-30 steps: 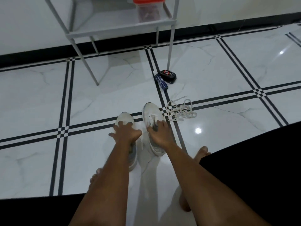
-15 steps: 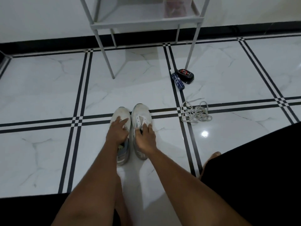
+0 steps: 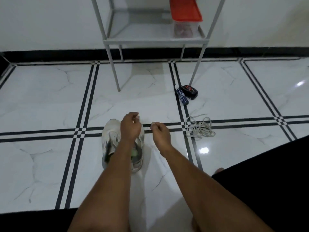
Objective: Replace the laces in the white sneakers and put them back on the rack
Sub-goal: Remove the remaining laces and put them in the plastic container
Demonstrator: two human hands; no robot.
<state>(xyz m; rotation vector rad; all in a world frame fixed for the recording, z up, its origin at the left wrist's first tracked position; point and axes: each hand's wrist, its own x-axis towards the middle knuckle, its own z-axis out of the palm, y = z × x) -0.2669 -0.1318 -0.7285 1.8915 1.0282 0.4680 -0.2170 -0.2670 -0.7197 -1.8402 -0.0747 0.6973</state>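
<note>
Two white sneakers stand side by side on the tiled floor, toes pointing away from me: the left sneaker (image 3: 110, 137) and the right sneaker (image 3: 139, 159). My left hand (image 3: 131, 127) hovers over the right sneaker's front and hides most of it; its fingers are loosely curled with nothing visible in them. My right hand (image 3: 161, 133) is lifted just right of the sneakers, fingers also loosely curled and holding nothing I can see. A loose pile of white laces (image 3: 199, 128) lies on the floor to the right. The grey metal rack (image 3: 155, 41) stands beyond, against the wall.
A clear container with a red lid (image 3: 185, 19) sits on the rack's low shelf. A small blue bottle (image 3: 182, 97) and a black oval case (image 3: 191, 91) lie by the rack's right front leg. Dark fabric fills the lower right and bottom edge.
Both hands have come off the sneakers, which now stand close together; the left rose over the right sneaker, the right moved off to the right. My view tilted up toward the rack.
</note>
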